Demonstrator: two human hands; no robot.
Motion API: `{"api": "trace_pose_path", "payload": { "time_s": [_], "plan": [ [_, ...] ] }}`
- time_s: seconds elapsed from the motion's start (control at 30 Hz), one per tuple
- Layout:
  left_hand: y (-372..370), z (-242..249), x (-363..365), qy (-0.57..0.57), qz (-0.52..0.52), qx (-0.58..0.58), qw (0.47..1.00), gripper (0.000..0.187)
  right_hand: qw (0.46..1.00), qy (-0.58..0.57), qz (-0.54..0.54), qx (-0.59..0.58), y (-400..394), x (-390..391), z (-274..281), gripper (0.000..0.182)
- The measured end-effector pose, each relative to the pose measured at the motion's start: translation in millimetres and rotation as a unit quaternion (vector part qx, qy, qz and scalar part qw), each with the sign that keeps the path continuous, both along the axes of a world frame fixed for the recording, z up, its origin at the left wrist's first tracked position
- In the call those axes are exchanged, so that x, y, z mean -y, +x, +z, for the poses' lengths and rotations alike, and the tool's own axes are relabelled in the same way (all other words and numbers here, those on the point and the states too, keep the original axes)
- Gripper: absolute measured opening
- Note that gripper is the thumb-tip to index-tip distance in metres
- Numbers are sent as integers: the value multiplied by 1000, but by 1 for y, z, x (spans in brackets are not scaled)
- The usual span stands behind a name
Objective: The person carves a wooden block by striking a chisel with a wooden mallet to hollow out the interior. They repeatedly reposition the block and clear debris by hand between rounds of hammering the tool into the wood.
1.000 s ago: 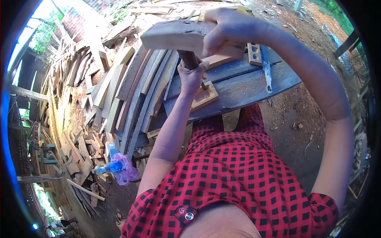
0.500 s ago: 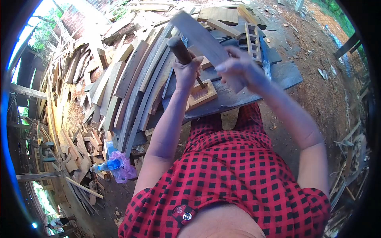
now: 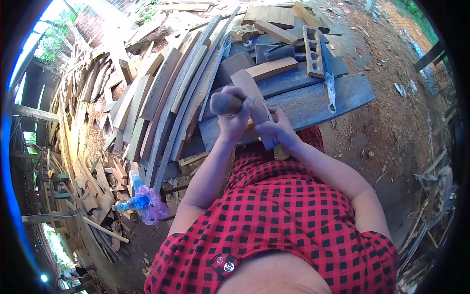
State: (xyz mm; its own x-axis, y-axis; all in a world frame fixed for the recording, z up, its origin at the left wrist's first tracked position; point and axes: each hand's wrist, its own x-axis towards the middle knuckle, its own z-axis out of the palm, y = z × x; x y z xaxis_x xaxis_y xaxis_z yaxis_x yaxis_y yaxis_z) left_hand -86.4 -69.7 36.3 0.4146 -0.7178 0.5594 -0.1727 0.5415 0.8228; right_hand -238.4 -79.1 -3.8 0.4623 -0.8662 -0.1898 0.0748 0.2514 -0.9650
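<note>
My left hand (image 3: 233, 120) is wrapped round the thick round handle of a chisel (image 3: 226, 103), whose end points up at the camera; its blade is hidden. With fingers and thumb, my right hand (image 3: 280, 131) grips the near end of a flat wooden paddle (image 3: 252, 90). The paddle lies low, close beside my left hand, its far end over the bench (image 3: 298, 100). Beneath both hands is a light wooden block, of which only a small piece (image 3: 250, 123) shows.
On the bench lie a wooden frame with several square openings (image 3: 313, 54), a reddish wood block (image 3: 274, 68) and a clear plastic strip (image 3: 331, 98). Long boards (image 3: 166, 93) are stacked at the left. A pink bag with bottles (image 3: 152, 206) is at the lower left.
The paddle has come down from its raised position, with my right hand lower and nearer my body. My left hand has tipped the chisel handle toward the camera. The block is now mostly covered.
</note>
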Motion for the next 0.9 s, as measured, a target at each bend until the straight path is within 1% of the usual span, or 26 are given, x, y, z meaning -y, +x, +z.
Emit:
{"api": "trace_pose_path", "payload": {
  "time_s": [0.03,0.07,0.1,0.13,0.17,0.2,0.27,0.3,0.33,0.37,0.4,0.43,0.47,0.53,0.6,0.67,0.7,0.73,0.8,0.83,0.9],
  "plan": [
    [5,0,-4,21,-24,15,999,25,997,74,13,30,-3,-3,19,63],
    [12,1,-4,20,-22,16,999,25,987,149,27,58,-4,-5,29,65],
    [15,13,-3,40,-17,-92,995,23,987,149,29,58,-4,-5,29,65],
    [20,20,-2,59,-13,-199,978,21,980,182,34,74,-5,-4,29,66],
    [30,12,1,49,-24,-258,964,17,972,212,37,90,-7,-2,29,66],
    [33,6,0,46,-26,-257,965,17,973,209,37,91,-8,-2,27,66],
    [37,-3,-12,-2,11,-345,938,15,980,171,37,97,-6,-4,19,65],
    [35,-7,-20,-9,21,-343,939,14,980,169,38,99,-5,-5,20,65],
    [32,-9,-27,-10,21,-343,939,14,972,195,28,128,-6,-7,22,64],
    [27,-10,-34,-14,23,-324,946,14,962,222,19,157,-6,-8,23,64],
    [24,-9,-38,-17,26,-305,952,14,962,223,20,155,-7,-7,21,64],
    [23,-7,-39,-10,33,-274,961,13,951,251,28,176,-7,-4,17,59],
    [24,-4,-37,-11,35,-275,961,13,939,279,37,197,-8,-3,15,54],
    [30,7,-28,-3,13,-294,956,12,942,271,45,194,-11,-1,15,51],
    [36,20,-20,-12,-3,-279,960,12,945,262,48,193,-19,2,14,48],
    [37,32,-14,-11,-66,-226,972,12,952,242,54,179,-27,4,6,53],
    [36,35,-11,-20,-90,-202,975,13,952,244,54,179,-31,5,7,53],
    [33,36,-8,-20,-89,-202,975,13,955,239,42,174,-35,7,8,52],
    [28,38,-2,11,-128,-164,978,20,957,233,31,168,-41,10,13,52],
    [27,34,2,27,-118,-137,983,19,959,228,20,164,-45,11,16,51],
    [26,28,6,44,-124,-134,982,19,962,223,8,160,-51,12,17,50]
  ]
}}
